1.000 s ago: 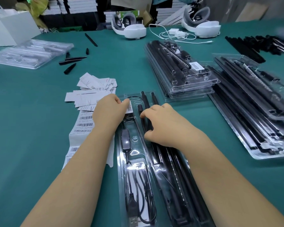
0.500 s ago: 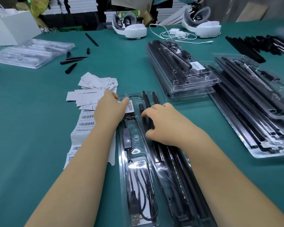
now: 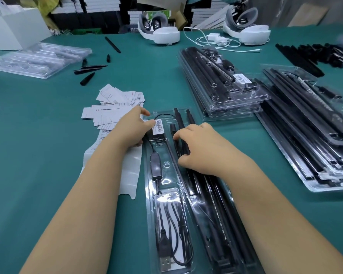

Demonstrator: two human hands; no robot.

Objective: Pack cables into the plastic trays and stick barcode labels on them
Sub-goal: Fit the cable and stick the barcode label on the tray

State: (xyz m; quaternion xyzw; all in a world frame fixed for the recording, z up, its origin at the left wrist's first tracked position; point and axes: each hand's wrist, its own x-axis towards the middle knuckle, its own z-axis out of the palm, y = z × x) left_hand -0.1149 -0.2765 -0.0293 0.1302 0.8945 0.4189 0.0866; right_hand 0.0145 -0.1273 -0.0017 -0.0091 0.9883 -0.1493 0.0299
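Note:
A clear plastic tray lies lengthwise in front of me on the green table. It holds a black USB cable with an inline switch on its left side and black rods on its right. A white barcode label sits on the tray's upper left. My left hand rests at the tray's left edge, its thumb touching the label's left side. My right hand lies on the rods with fingers curled down onto them, holding the tray steady.
A strip of label backing and loose white slips lie left of the tray. Stacks of packed trays stand at right. Empty trays are at far left, loose black parts near them, and white headsets at the back.
My left hand has slid left off the barcode label, which now shows fully on the tray. The right hand has stayed on the rods.

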